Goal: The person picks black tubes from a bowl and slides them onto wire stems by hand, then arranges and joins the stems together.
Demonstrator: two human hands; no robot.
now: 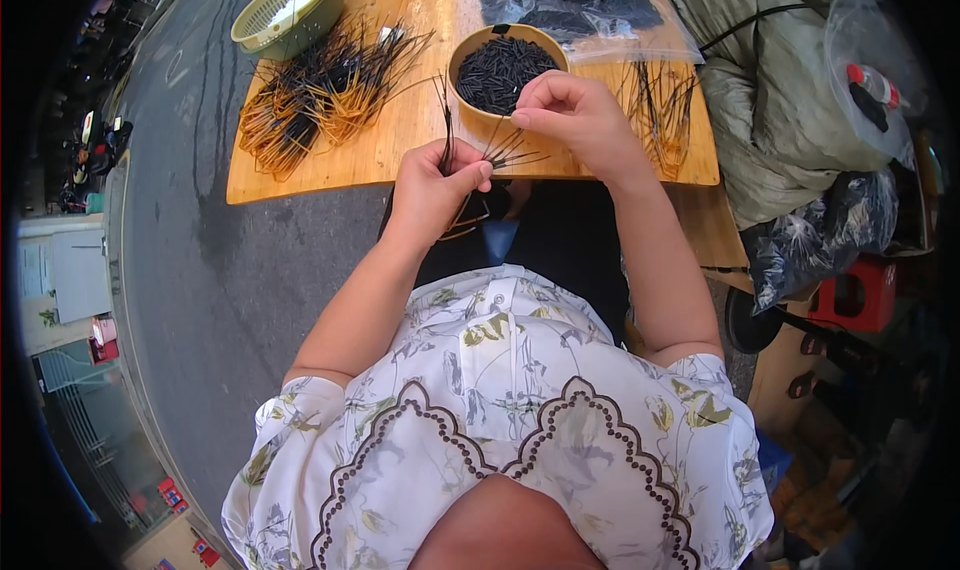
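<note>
My left hand (432,188) is closed around a small bunch of thin dark wires (512,154), their ends fanned out to the right of the thumb. More strands rise behind the fingers, and some orange lengths hang below the palm. My right hand (585,120) has thumb and index finger pinched together just above the wire ends; anything between them is too small to make out. Right behind both hands sits a tan bowl (456,62) filled with short black tube-like pieces (503,78). The hands are apart, over the table's near edge.
On the wooden table (440,10), a heap of orange-and-black wires (300,120) lies left, a smaller bunch (662,120) right. Behind are a green basket (318,20) and a clear bag with black contents (585,12). Large sacks (770,80) and a red stool (858,295) stand right.
</note>
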